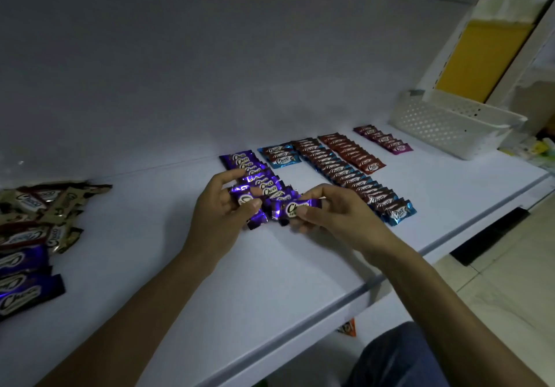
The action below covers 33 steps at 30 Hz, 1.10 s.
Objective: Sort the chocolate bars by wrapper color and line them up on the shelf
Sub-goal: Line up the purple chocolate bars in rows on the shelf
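Note:
On the white shelf [270,281] lie rows of small chocolate bars sorted by wrapper. A purple row [249,166] runs toward me. My left hand [222,209] pinches a purple bar [244,199] at that row's near end. My right hand [333,209] pinches another purple bar [295,208] just beside it. Further right are a short blue row [280,155], a long blue row [354,179], a red row [351,152] and a short magenta row [384,139].
An unsorted heap of gold, red and purple bars [33,230] lies at the left edge. A white perforated basket [450,122] stands at the back right against a shelf upright [468,50]. The shelf's front edge [375,281] runs diagonally, with tiled floor beyond.

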Tool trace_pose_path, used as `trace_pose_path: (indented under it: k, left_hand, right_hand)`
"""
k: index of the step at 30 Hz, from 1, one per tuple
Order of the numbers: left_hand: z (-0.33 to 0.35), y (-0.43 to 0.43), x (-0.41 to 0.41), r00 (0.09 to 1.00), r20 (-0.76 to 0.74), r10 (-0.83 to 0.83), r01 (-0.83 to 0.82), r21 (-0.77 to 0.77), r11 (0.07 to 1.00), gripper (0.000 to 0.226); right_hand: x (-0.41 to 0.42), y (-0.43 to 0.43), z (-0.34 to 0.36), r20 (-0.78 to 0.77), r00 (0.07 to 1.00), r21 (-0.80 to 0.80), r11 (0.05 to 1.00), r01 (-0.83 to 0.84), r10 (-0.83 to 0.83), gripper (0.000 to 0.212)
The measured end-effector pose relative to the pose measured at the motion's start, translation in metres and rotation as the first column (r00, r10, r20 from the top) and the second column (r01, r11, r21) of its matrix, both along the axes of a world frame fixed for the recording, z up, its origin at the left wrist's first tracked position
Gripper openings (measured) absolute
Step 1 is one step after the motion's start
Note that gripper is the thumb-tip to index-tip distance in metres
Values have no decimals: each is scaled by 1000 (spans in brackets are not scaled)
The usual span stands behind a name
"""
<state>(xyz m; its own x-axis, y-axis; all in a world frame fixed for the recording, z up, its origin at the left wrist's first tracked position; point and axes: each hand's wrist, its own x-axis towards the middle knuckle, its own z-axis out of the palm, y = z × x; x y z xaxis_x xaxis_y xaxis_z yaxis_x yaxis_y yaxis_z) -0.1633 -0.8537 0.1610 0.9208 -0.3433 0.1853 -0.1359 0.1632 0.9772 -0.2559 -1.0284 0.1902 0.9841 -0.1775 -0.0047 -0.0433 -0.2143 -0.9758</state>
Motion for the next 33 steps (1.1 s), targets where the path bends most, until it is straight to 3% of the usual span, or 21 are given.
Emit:
trace_pose_path:
  k: [3, 6, 10, 17, 26, 33]
  left_hand:
    - [0, 0, -2, 1000, 14, -9, 9, 16, 1000, 47]
    - [2, 0, -5, 1000, 24, 10, -11, 7, 1000, 45]
    - [4, -1, -8, 999, 13, 42, -43, 13, 999, 43]
    - [1, 1, -4, 996, 57, 61, -64, 56, 996, 21]
    - [-3, -1, 0, 991, 75, 114, -114, 2, 993, 13]
    - [1, 0, -3, 991, 40, 125, -125, -14, 992, 16]
  right_hand:
    - [-1, -13, -6, -8, 1000, -364, 931, 12, -16, 6]
    - [3, -21, -13, -13, 1000, -505, 863, 8, -16, 10]
    - [9, -25, -18, 35, 999, -554, 831, 45, -30, 11]
    - [16, -26, -16, 105, 994, -615, 784, 79, -18, 12]
    - [11, -23, -26, 126, 977, -687, 696, 211, -172, 40]
    - [10, -19, -25, 129, 977, -645, 733, 214, -173, 34]
